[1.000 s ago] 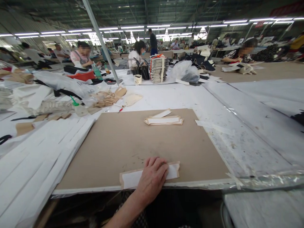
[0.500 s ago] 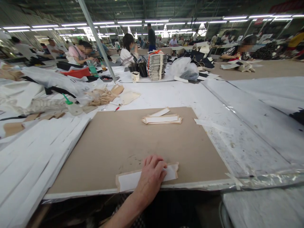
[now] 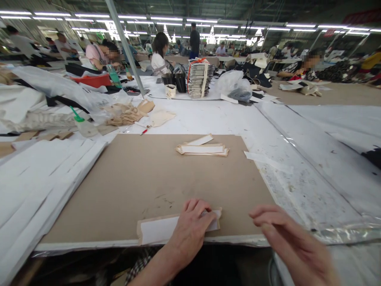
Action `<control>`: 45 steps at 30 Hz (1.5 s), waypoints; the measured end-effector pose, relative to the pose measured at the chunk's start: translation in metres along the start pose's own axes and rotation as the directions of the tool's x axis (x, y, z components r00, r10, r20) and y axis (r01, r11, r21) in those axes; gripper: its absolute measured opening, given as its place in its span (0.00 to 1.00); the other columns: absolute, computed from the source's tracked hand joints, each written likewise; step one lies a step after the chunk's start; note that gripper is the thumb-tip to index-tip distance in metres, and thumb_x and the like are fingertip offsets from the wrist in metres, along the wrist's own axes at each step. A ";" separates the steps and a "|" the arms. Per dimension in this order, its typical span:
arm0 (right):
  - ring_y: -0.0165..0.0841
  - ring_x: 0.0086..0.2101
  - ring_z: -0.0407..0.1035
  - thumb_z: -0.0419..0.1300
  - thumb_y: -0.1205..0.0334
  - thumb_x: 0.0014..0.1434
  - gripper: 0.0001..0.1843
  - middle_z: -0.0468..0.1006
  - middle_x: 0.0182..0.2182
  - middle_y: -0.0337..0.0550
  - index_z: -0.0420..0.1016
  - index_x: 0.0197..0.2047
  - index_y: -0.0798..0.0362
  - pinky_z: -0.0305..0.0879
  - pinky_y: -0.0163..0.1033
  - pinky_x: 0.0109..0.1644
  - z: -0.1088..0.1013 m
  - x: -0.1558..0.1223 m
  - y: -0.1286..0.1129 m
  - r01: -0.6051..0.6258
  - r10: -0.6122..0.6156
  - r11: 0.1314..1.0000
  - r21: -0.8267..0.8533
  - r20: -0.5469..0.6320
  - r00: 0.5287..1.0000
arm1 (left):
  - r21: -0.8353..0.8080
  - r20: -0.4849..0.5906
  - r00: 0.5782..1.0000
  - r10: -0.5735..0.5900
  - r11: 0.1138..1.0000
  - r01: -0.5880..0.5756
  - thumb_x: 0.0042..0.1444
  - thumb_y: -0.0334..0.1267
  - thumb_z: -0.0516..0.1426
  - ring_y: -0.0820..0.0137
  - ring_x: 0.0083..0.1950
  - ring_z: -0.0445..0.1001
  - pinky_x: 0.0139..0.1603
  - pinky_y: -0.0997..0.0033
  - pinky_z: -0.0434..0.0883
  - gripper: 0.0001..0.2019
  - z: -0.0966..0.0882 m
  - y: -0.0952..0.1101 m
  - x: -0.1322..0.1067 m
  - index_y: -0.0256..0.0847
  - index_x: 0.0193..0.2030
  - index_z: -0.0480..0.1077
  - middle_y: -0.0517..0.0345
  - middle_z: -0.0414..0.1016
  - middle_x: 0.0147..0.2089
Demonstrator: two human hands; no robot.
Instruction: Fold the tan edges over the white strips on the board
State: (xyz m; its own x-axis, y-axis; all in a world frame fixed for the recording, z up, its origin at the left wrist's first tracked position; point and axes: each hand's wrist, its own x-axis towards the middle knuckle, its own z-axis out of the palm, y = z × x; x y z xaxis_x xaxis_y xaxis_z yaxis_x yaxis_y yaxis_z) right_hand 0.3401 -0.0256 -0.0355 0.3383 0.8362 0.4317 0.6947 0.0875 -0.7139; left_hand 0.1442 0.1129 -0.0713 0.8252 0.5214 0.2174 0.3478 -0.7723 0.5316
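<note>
A beige strip with a white strip on its face [image 3: 159,229] lies along the near edge of the brown board [image 3: 125,186]. My left hand [image 3: 193,226] rests on the right part of this strip, fingers bent and pressing it against the board. It covers part of the white face. To the right, my right hand [image 3: 293,242] hovers over the board's near right corner, apart from the strip. Its fingers are loosely bent, with the thumb below them, and nothing shows in them. Farther back on the board sits a small pile of similar strips [image 3: 202,149].
Long white strips [image 3: 56,178] are stacked at the left. Behind them stand a green-capped bottle [image 3: 85,125] and beige fabric pieces [image 3: 127,113]. A red pen [image 3: 145,130] lies past the board. A tied stack [image 3: 199,78] and a plastic bag [image 3: 235,85] are farther back. Several people work beyond.
My right hand has come into view from the lower right. My left hand stays on the strip; the view has shifted slightly.
</note>
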 end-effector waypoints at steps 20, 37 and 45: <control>0.36 0.50 0.68 0.52 0.67 0.67 0.15 0.70 0.51 0.48 0.73 0.53 0.46 0.69 0.45 0.54 0.064 0.001 0.058 0.139 -0.107 0.981 -0.134 0.221 0.969 | 0.070 0.156 0.987 -0.027 0.997 0.016 0.62 0.24 0.52 0.63 0.50 0.62 0.56 0.58 0.58 0.20 0.010 -0.004 0.003 0.45 0.58 0.63 0.55 0.68 0.51; 0.36 0.49 0.68 0.51 0.69 0.66 0.17 0.69 0.50 0.48 0.73 0.53 0.46 0.70 0.43 0.51 0.057 0.012 0.059 0.184 -0.137 0.975 -0.126 0.316 0.939 | 0.109 0.114 0.993 -0.008 0.994 -0.005 0.63 0.26 0.51 0.60 0.55 0.61 0.58 0.56 0.57 0.18 0.014 -0.004 0.002 0.44 0.58 0.64 0.53 0.66 0.53; 0.36 0.46 0.68 0.51 0.70 0.66 0.16 0.70 0.47 0.47 0.73 0.52 0.47 0.70 0.44 0.49 0.058 0.021 0.054 0.240 -0.179 0.960 -0.145 0.343 0.922 | 0.093 0.128 0.992 -0.008 0.996 -0.004 0.65 0.27 0.50 0.60 0.55 0.60 0.57 0.56 0.58 0.17 0.012 -0.003 0.002 0.43 0.59 0.63 0.52 0.66 0.53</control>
State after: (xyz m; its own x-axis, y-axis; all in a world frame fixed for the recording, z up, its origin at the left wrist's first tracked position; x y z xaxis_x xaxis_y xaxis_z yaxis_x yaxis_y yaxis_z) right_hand 0.3480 0.0281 -0.0972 -0.0300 0.9411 0.3368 0.8403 0.2062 -0.5014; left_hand 0.1501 0.1116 -0.0827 0.8725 0.4769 0.1065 0.3845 -0.8046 0.4526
